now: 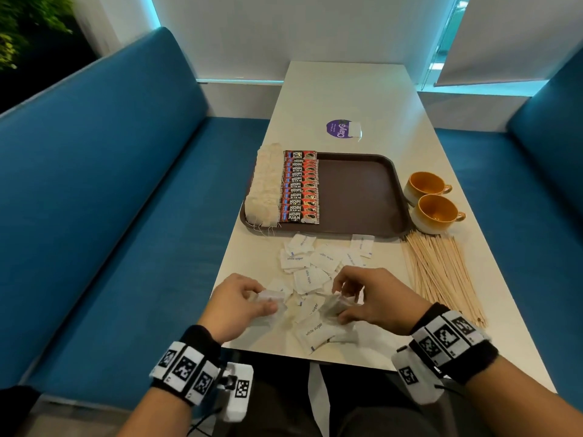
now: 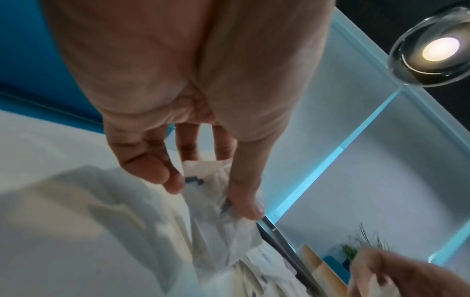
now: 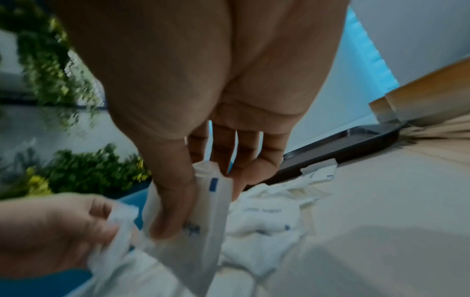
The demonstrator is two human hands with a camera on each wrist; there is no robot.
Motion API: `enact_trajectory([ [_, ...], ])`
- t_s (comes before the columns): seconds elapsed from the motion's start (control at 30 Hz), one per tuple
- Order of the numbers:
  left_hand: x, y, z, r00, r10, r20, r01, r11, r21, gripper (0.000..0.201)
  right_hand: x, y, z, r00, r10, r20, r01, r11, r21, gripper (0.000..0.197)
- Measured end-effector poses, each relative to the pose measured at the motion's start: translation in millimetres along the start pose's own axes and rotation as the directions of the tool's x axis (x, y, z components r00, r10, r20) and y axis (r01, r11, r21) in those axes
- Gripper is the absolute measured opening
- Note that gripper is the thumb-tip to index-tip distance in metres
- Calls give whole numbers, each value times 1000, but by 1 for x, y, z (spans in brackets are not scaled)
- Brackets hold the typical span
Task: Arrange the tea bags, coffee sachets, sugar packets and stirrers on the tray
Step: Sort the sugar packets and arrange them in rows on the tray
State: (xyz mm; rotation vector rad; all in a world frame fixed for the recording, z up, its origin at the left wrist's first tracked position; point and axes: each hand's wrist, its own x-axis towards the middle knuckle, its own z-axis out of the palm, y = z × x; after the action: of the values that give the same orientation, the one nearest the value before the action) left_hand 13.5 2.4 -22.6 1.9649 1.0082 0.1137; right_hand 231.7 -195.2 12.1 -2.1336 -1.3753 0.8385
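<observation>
A brown tray (image 1: 356, 197) lies mid-table with a row of tea bags (image 1: 264, 187) along its left edge and a row of red coffee sachets (image 1: 299, 187) beside them. White sugar packets (image 1: 310, 266) lie scattered on the table in front of the tray. My left hand (image 1: 249, 302) pinches sugar packets (image 2: 221, 193) between thumb and fingers at the pile's left edge. My right hand (image 1: 350, 302) grips a small stack of sugar packets (image 3: 211, 201) between thumb and fingers. Wooden stirrers (image 1: 441, 272) lie fanned out to the right of the pile.
Two orange cups (image 1: 433, 200) stand right of the tray. A purple sticker (image 1: 342, 129) marks the table behind it. Blue bench seats (image 1: 110, 200) flank the narrow white table (image 1: 347, 89). The tray's right half is bare.
</observation>
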Motion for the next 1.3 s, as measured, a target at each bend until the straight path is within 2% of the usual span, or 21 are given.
enact_trajectory([
  [0.07,5,5,14,999,37,15,-39,992,124,28,4,-7,7,996,20,83,-19,1000,-10,49],
  [0.2,12,16,31,997,76,25,-79,945,318,32,15,-21,36,970,30,240,12,985,-174,71],
  [0.27,16,18,33,997,57,49,-71,927,369,35,19,-21,47,964,65,258,2,968,-250,74],
  [0.33,18,22,31,995,53,89,-83,919,386,33,22,-20,52,965,81,248,-10,961,-276,68],
  [0.43,19,21,27,991,62,122,-98,943,317,31,24,-19,52,973,49,227,30,942,-333,59],
  [0.5,17,18,26,991,67,115,-93,967,236,39,23,-17,52,980,40,197,28,943,-331,59],
  [0.6,15,10,21,996,3,92,-5,1000,20,59,19,-15,52,989,29,148,16,955,-296,54],
  [0.67,11,6,18,994,-57,98,71,988,-140,57,16,-12,50,989,11,149,32,958,-283,49],
  [0.73,8,3,14,987,-79,138,125,924,-362,37,13,-8,48,992,5,128,26,972,-234,45],
  [0.77,7,4,13,980,-82,182,164,850,-501,28,10,-6,46,994,7,112,15,981,-194,44],
  [0.87,2,9,15,958,-65,280,272,518,-811,21,6,-1,34,999,40,24,-39,999,-26,40],
  [0.93,1,17,17,952,-69,297,300,380,-875,20,4,-5,22,997,57,-56,-50,991,124,40],
  [1.0,-2,26,20,937,-42,347,340,336,-878,28,4,-13,9,994,45,-103,-17,966,259,42],
  [1.1,-5,41,29,888,9,460,431,335,-838,47,4,-31,-4,995,-35,-91,67,926,372,40],
  [1.13,-6,46,33,870,27,493,456,340,-823,52,5,-36,-5,995,-62,-76,86,926,369,40],
  [1.2,-9,56,41,817,106,566,507,334,-794,50,8,-43,-4,996,-74,-47,86,931,355,39],
  [1.3,-14,63,51,742,197,641,571,315,-758,73,17,-46,1,998,-47,-37,54,967,249,38],
])
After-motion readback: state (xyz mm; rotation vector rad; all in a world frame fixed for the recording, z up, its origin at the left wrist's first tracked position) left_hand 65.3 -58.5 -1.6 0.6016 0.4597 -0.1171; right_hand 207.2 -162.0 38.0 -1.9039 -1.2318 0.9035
